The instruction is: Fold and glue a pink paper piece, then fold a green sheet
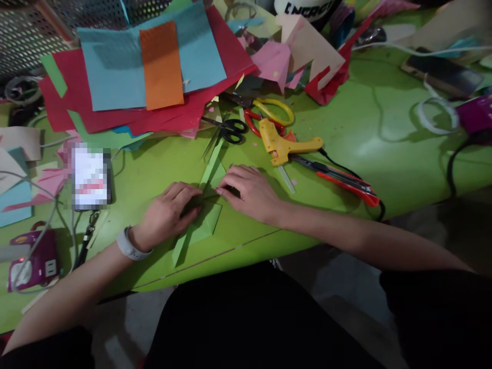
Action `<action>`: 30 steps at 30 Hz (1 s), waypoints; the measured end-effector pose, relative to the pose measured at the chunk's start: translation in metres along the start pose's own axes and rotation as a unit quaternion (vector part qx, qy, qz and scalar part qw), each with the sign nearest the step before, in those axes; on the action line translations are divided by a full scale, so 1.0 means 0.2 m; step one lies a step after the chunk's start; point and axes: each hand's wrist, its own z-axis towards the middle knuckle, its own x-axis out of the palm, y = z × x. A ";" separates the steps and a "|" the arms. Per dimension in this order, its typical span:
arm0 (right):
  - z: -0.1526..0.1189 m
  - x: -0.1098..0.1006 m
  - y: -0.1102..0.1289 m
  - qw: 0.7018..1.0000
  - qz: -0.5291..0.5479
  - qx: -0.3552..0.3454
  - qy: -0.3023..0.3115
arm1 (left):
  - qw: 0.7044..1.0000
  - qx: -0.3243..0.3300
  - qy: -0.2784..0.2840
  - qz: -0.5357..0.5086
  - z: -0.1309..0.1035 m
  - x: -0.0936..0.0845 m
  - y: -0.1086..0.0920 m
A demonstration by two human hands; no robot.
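Note:
A folded sheet of light green paper [202, 228] lies at a slant on the green table near its front edge. A long narrow strip of it stretches away from me, between my hands. My left hand [167, 212], with a pale band on the wrist, has its fingers curled at the paper's left side. From the right, my right hand [248, 193] pinches at the paper's middle with thumb and forefinger. The fingers partly cover the paper there. Just beyond the paper are black-handled scissors [232, 130] and a yellow glue gun [282, 142] with a clear glue stick in it.
A red-and-black box cutter [346, 182] lies at right, by scissors with red and yellow handles [273, 114]. Blue paper [115, 69], orange paper [161, 66] and red sheets stack at the back. A blurred-out phone-like object [90, 177] and purple device [34, 259] are left, among cables.

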 end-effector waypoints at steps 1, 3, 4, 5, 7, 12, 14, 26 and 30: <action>0.00 0.00 0.00 1.000 -0.001 0.002 -0.001 | 1.000 0.001 0.000 0.004 0.00 0.00 0.00; 0.00 0.01 0.01 1.000 -0.006 0.004 -0.007 | 1.000 0.006 0.003 0.015 0.00 0.00 0.00; 0.00 0.01 0.01 1.000 -0.008 0.003 -0.010 | 1.000 0.009 0.002 0.023 0.00 0.00 0.00; 0.00 0.01 0.01 1.000 -0.012 0.001 -0.014 | 0.999 0.013 -0.001 0.035 0.00 0.00 -0.01; -0.01 0.02 0.01 1.000 -0.020 -0.003 -0.019 | 0.998 0.023 -0.014 0.063 -0.01 0.00 -0.03; -0.02 0.04 0.01 0.999 -0.035 -0.015 -0.030 | 0.988 0.065 0.012 0.136 -0.05 -0.02 -0.08; -0.02 0.04 0.01 0.999 -0.030 -0.015 -0.037 | 0.982 0.078 0.035 0.169 -0.06 -0.03 -0.09; -0.02 0.03 0.02 0.999 -0.003 -0.006 -0.049 | 0.975 0.074 0.035 0.206 -0.04 -0.01 -0.12; -0.02 0.03 0.02 0.998 -0.017 -0.011 -0.056 | 0.979 0.056 0.049 0.189 -0.05 -0.01 -0.13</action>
